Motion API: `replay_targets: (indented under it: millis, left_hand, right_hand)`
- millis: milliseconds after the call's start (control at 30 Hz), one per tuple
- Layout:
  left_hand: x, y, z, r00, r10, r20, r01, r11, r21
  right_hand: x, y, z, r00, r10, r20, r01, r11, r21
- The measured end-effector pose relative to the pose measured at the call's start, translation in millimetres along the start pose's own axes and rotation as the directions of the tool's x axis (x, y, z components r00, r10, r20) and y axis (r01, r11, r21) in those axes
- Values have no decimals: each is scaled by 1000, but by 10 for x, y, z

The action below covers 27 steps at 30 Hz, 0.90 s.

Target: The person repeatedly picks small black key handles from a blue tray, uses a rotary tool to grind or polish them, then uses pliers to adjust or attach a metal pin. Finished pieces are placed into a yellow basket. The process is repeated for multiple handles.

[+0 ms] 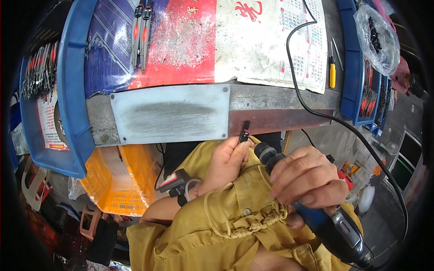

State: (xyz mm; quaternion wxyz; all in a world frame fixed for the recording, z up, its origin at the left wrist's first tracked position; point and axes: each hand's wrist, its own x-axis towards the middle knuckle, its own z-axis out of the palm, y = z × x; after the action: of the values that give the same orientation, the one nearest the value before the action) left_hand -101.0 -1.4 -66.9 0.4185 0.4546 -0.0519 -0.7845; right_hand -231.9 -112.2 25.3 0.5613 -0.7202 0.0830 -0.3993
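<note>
My left hand (228,158), at the table's front edge, pinches a small black part with a bit of red (244,133) between thumb and fingers; most of it is hidden in the grip. A black-and-blue handheld power tool (323,226) rests in my right hand (309,178), fingers wrapped round its body. Its black nose (263,152) points at the left hand, close to the fingertips. Whether the nose touches the small part I cannot tell. Two grey compass-like tools with red inlays and black heads (141,34) lie side by side at the back of the table.
A grey-smeared white plate (169,115) is fixed at the table's front. Blue bins (74,90) holding similar grey-red tools stand at both sides. A yellow screwdriver (332,74) lies at right. A black cable (361,137) crosses the right side. An orange crate (120,198) sits below left.
</note>
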Motion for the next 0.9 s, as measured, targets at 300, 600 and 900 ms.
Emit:
replay_targets:
  millis: [300,600,900]
  left_hand:
    - [19,-28,-12,1000,18,0,-18,1000,2]
    - [39,-82,-22,1000,27,5,-27,998,-51]
    - [16,13,-57,997,-30,76,35,998,-60]
  right_hand:
    - [44,155,221,952,-126,-277,147,987,57]
    - [53,126,-34,1000,10,-4,-10,999,33]
    - [-40,65,-110,987,36,-159,-36,999,0]
